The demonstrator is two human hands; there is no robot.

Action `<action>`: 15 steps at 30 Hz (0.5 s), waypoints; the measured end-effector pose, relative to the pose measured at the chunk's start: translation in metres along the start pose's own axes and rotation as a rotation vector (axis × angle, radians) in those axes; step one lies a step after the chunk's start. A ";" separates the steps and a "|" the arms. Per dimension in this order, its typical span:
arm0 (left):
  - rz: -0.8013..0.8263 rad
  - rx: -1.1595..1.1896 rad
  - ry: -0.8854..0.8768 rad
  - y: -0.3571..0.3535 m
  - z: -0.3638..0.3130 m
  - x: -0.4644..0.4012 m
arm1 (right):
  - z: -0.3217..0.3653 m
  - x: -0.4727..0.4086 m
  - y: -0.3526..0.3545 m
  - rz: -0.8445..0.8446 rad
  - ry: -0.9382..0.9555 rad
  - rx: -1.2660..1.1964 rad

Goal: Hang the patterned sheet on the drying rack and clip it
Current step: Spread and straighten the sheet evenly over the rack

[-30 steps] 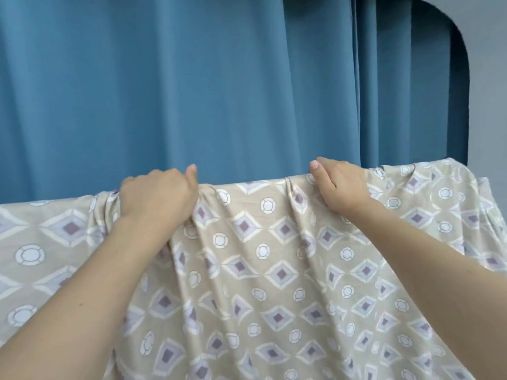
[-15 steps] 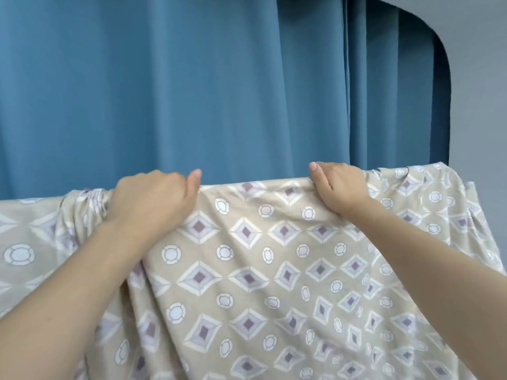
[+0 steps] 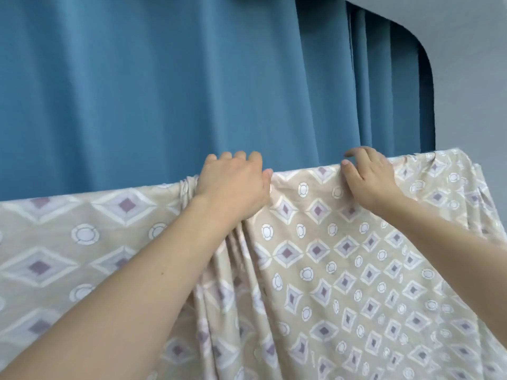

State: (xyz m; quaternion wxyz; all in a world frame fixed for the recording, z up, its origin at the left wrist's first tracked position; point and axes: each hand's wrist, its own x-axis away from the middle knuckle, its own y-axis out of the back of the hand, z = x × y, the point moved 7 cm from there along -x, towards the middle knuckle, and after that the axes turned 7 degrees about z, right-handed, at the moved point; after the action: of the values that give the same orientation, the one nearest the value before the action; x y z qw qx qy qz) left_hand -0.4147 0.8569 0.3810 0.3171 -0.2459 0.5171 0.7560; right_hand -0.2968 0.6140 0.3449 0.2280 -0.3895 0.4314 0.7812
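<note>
Patterned sheet [image 3: 343, 270], draped over a hidden top edge, probably the rack's rail.
Gripped at that edge: left hand [image 3: 233, 185] curled over bunched folds, right hand [image 3: 367, 174] pinching fabric; beyond, blue curtain [image 3: 137, 91].

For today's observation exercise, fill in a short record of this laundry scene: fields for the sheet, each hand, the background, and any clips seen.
sheet: patterned sheet, beige with diamonds and circles, draped over a hidden top bar
left hand: rests on the top edge, fingers over it, fabric bunched in folds beneath
right hand: on the top edge, thumb in front, fingers curled above
background: blue curtain, grey wall
clips: none visible
</note>
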 end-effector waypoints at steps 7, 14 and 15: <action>-0.154 -0.017 -0.059 0.019 0.061 0.072 | 0.153 0.080 -0.001 0.064 0.099 -0.168; -0.229 -0.050 -0.019 0.008 0.121 0.160 | 0.230 0.156 -0.022 0.170 0.011 -0.356; -0.223 -0.046 -0.019 0.006 0.124 0.172 | 0.238 0.163 -0.025 0.194 0.002 -0.353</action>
State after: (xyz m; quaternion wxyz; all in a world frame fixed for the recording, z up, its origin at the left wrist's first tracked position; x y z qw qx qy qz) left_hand -0.5415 1.0099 0.3072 0.3984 -0.3022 0.4660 0.7299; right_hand -0.4736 0.8330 0.2785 0.0795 -0.3809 0.3234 0.8625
